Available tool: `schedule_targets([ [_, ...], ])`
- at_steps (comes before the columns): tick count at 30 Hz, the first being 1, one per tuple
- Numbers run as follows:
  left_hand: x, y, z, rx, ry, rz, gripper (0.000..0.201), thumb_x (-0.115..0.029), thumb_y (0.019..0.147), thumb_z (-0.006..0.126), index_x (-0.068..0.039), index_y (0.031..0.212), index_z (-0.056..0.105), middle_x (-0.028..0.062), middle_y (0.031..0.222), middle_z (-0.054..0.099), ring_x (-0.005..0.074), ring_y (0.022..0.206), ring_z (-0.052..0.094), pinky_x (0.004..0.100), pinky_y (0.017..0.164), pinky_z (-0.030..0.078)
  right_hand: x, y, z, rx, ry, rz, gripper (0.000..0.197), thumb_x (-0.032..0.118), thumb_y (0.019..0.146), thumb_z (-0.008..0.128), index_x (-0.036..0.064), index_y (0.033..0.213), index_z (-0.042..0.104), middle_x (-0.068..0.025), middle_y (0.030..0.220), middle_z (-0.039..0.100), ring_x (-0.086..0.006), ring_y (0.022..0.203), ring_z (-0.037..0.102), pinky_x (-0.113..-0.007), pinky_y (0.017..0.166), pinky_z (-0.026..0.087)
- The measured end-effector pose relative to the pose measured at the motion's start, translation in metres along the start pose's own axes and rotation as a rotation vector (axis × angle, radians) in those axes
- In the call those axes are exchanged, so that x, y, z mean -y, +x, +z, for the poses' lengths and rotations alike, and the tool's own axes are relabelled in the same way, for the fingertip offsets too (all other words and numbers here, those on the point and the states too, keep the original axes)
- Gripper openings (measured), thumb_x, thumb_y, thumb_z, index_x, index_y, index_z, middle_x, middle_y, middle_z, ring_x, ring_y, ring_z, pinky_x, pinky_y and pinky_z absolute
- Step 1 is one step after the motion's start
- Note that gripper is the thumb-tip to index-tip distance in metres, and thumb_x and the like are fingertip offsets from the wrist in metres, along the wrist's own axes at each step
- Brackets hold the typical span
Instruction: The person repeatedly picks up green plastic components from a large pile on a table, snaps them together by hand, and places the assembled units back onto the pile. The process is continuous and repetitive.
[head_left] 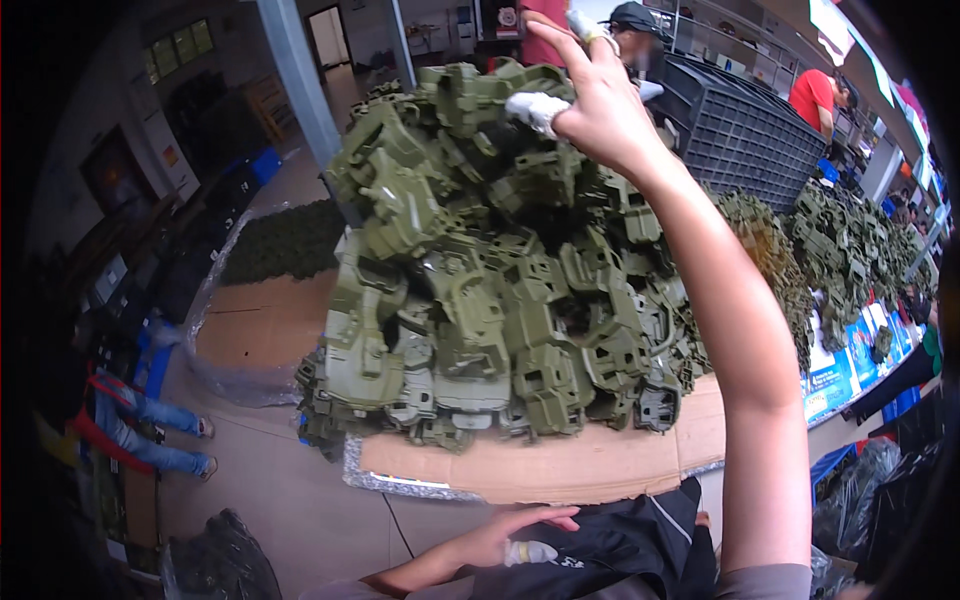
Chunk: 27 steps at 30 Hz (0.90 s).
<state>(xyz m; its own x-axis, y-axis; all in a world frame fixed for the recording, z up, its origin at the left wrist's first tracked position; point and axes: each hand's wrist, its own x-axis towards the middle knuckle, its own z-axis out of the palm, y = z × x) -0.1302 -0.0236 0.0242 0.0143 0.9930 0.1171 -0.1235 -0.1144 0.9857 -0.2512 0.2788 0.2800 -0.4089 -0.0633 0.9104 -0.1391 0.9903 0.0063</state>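
Observation:
A tall heap of olive-green moulded plastic parts [465,300] fills the middle of the view, the pieces stacked in rows with cut-outs and ribs. Over the upper right of this heap reaches my right hand [612,108], its fingers spread apart, with white coverings on the thumb and another fingertip. I see nothing in its grasp; whether it touches a part is unclear. Low in front of my body, my left hand [497,540] has its fingers stretched out beside my dark clothing. It also wears a white finger covering and holds nothing visible.
Brown cardboard [520,468] lies under the heap. A large black plastic crate [745,125] stands behind, near people in red. More green parts [850,240] are piled to the right. At left are a wrapped cardboard-topped pallet [260,330], a grey post [300,75] and another person's legs [150,430].

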Motion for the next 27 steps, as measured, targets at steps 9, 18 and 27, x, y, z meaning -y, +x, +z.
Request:
schedule_targets([
  [9, -0.046, -0.024, -0.024, 0.036, -0.114, 0.172, 0.062, -0.007, 0.082, 0.064, 0.001, 0.135, 0.035, 0.0162, 0.125, 0.052, 0.0256, 0.124, 0.042, 0.0394, 0.109, 0.021, 0.027, 0.045, 0.053, 0.666, -0.392, -0.067, 0.067, 0.005, 0.064, 0.061, 0.0233, 0.127, 0.047, -0.0199, 0.114, 0.048, -0.0364, 0.103, 0.056, -0.043, 0.087, 0.047],
  [18, -0.033, -0.016, -0.017, -0.073, -0.189, 0.151, 0.062, -0.005, 0.081, 0.065, 0.000, 0.136, 0.036, 0.0149, 0.124, 0.052, 0.0244, 0.121, 0.045, 0.0381, 0.104, 0.031, 0.016, 0.014, 0.023, -0.013, 0.055, -0.038, 0.052, 0.029, 0.069, 0.075, 0.0141, 0.115, 0.055, -0.0160, 0.113, 0.050, -0.0308, 0.110, 0.049, -0.039, 0.095, 0.039],
  [27, -0.030, 0.063, 0.023, -0.339, -0.249, 0.627, 0.122, -0.037, 0.071, 0.076, -0.009, 0.141, -0.020, 0.0194, 0.150, 0.000, 0.0306, 0.138, 0.014, 0.0412, 0.106, 0.024, 0.133, -0.265, -0.132, -0.007, 0.029, 0.280, 0.057, 0.015, 0.070, 0.073, 0.0001, 0.118, 0.047, -0.0141, 0.118, 0.051, -0.0264, 0.108, 0.050, -0.039, 0.095, 0.039],
])
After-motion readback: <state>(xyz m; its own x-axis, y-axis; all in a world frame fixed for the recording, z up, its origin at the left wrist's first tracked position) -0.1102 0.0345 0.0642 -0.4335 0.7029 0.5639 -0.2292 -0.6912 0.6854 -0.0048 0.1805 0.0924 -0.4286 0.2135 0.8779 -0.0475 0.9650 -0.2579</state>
